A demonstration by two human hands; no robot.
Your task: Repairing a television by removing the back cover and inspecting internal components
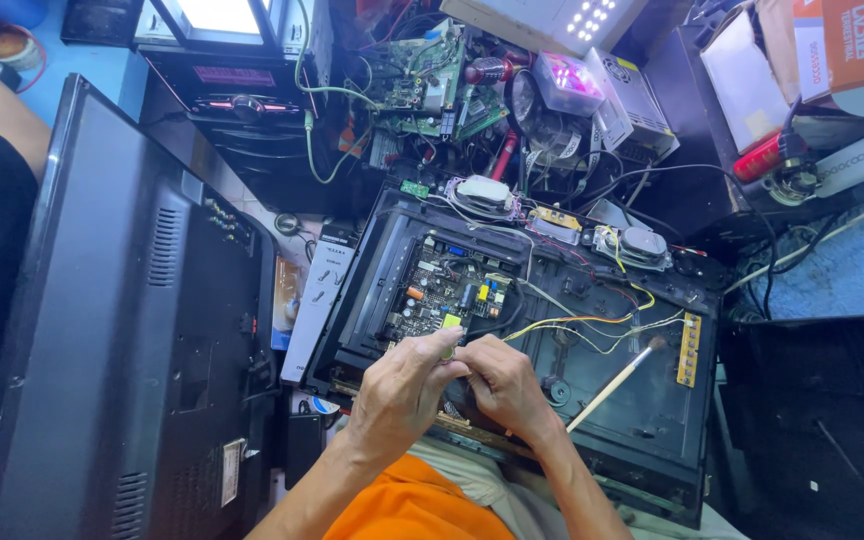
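The back is already off the television (pixel 652 420), its circuit board (pixel 444 290) bare; my left hand (pixel 407 385) and right hand (pixel 502 385) pinch something small there, what I cannot tell; wires (pixel 592 325) remain loose.

We held our left hand (pixel 407 385) and right hand (pixel 504 388) together at lower centre of the frame, fingers curled, fingertips pinched, forearms converging upward.
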